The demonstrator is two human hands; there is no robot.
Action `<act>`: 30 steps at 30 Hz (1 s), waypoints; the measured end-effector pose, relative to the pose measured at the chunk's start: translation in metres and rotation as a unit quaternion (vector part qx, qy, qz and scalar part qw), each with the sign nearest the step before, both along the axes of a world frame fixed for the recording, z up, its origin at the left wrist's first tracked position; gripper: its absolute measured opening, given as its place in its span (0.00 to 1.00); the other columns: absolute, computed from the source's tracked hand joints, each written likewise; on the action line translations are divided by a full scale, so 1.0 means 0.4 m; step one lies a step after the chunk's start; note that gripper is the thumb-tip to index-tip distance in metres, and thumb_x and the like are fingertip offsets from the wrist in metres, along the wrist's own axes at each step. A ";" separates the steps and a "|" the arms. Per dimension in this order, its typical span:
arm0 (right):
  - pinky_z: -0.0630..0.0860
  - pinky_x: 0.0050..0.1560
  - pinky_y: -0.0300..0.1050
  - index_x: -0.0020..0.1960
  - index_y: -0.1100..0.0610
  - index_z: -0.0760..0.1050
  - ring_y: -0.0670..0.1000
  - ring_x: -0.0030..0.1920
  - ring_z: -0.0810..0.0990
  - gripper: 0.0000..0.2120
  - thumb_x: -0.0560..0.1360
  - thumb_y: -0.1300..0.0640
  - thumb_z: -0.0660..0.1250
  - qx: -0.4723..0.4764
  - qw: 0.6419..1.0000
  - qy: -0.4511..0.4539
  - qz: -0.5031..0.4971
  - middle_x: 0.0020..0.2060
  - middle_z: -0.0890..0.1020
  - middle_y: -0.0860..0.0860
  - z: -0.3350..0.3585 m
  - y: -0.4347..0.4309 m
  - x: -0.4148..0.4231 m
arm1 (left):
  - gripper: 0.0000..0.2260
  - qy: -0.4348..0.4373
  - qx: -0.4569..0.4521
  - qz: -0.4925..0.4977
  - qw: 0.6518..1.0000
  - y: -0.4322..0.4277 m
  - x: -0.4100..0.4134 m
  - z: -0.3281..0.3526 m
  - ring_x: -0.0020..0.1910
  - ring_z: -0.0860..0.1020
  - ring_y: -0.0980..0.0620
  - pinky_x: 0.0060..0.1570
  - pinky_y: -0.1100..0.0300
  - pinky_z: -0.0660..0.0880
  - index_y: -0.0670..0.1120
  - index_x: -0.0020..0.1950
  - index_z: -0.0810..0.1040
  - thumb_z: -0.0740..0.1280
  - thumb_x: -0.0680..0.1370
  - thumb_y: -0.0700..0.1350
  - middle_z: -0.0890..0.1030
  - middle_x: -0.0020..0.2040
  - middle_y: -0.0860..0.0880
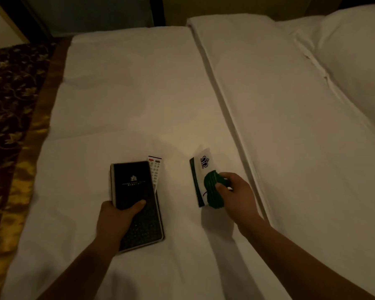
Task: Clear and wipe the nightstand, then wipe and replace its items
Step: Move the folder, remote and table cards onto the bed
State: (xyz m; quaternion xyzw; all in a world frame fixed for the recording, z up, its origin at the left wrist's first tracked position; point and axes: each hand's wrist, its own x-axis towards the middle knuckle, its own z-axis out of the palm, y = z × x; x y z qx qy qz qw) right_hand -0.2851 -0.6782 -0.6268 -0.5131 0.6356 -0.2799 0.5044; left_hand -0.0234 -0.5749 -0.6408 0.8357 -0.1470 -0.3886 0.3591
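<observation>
- Right now the nightstand's items are on the white bed (139, 100), not on the nightstand; the nightstand itself isn't in view.
- Black folder (136, 202): dark cover w/ a small pale logo, lying flat on the sheet, long side running away from the person. Left hand (115, 219) is clamped on its near-left edge, thumb across the cover, other fingers hidden under it.
- White remote (155, 169) pokes out from under or behind the folder's far-right corner, touching it; can't tell if it's tucked inside the folder or just beneath it. Prob. both go together as one stack.
- Small booklet (200, 169): white cover w/ a dark crest, dark green edge, lying just right of the folder, apart from it.
- Right hand (234, 191) is closed around a bunched green cloth (212, 190), pressing it onto the booklet's near end. Looks like the wipe-the-items step: cloth on the booklet, left hand steadying the folder, maybe as next in line.
- Why the bed: my guess is it serves as a clean holding spot while items are off the nightstand.
- Containers: none seen. Only the folder could hold anything, and it's shut, so contents unknown.
- Further out: a second bed or mattress edge to the right w/ a seam between, a pillow (355, 50) far right, patterned carpet (11, 94) to the left. Light is dim, so small print isn't readable.
</observation>
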 end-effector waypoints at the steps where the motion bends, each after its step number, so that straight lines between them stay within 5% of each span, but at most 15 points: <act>1: 0.83 0.51 0.49 0.65 0.54 0.75 0.51 0.53 0.81 0.15 0.79 0.60 0.66 -0.002 1.000 0.007 -0.003 0.56 0.81 0.51 -0.003 -0.001 -0.003 | 0.33 -0.018 0.017 -0.010 1.000 -0.004 -0.003 -0.005 0.52 0.82 0.40 0.51 0.47 0.81 0.40 0.66 0.75 0.82 0.66 0.51 0.82 0.58 0.40; 4: 0.77 0.45 0.34 0.68 0.51 0.72 0.41 0.50 0.78 0.19 0.78 0.59 0.67 0.000 1.000 0.004 -0.016 0.57 0.77 0.46 -0.008 0.003 -0.019 | 0.45 -0.158 0.063 -0.074 0.983 -0.010 -0.028 0.008 0.65 0.73 0.35 0.60 0.41 0.75 0.42 0.77 0.61 0.81 0.67 0.51 0.71 0.68 0.36; 8: 0.73 0.60 0.42 0.66 0.52 0.75 0.46 0.60 0.74 0.19 0.76 0.60 0.69 -0.068 0.995 0.062 -0.037 0.61 0.75 0.48 0.006 0.011 -0.040 | 0.45 -0.323 0.060 -0.196 0.924 -0.025 -0.084 0.054 0.72 0.65 0.34 0.66 0.36 0.68 0.47 0.81 0.55 0.76 0.71 0.52 0.63 0.75 0.38; 16: 0.70 0.45 0.28 0.64 0.47 0.76 0.38 0.52 0.77 0.17 0.76 0.56 0.70 -0.074 0.995 0.053 -0.050 0.55 0.78 0.42 0.058 0.043 -0.081 | 0.40 -0.305 0.028 -0.306 0.902 -0.083 -0.169 0.101 0.80 0.54 0.42 0.77 0.42 0.53 0.53 0.82 0.47 0.67 0.78 0.59 0.54 0.82 0.42; 25: 0.73 0.37 0.27 0.64 0.46 0.75 0.37 0.50 0.79 0.16 0.77 0.54 0.69 -0.069 0.996 0.051 -0.029 0.53 0.80 0.41 0.100 0.094 -0.071 | 0.40 -0.360 0.047 -0.356 0.861 -0.049 -0.153 0.108 0.81 0.49 0.43 0.77 0.37 0.50 0.53 0.82 0.44 0.62 0.78 0.63 0.51 0.83 0.43; 30: 0.72 0.43 0.30 0.64 0.47 0.75 0.38 0.50 0.79 0.17 0.76 0.54 0.70 -0.081 0.995 0.043 -0.035 0.53 0.81 0.41 0.129 0.124 -0.088 | 0.39 -0.382 0.021 -0.396 0.835 -0.033 -0.174 0.119 0.82 0.47 0.41 0.78 0.38 0.46 0.54 0.82 0.43 0.60 0.78 0.65 0.51 0.83 0.43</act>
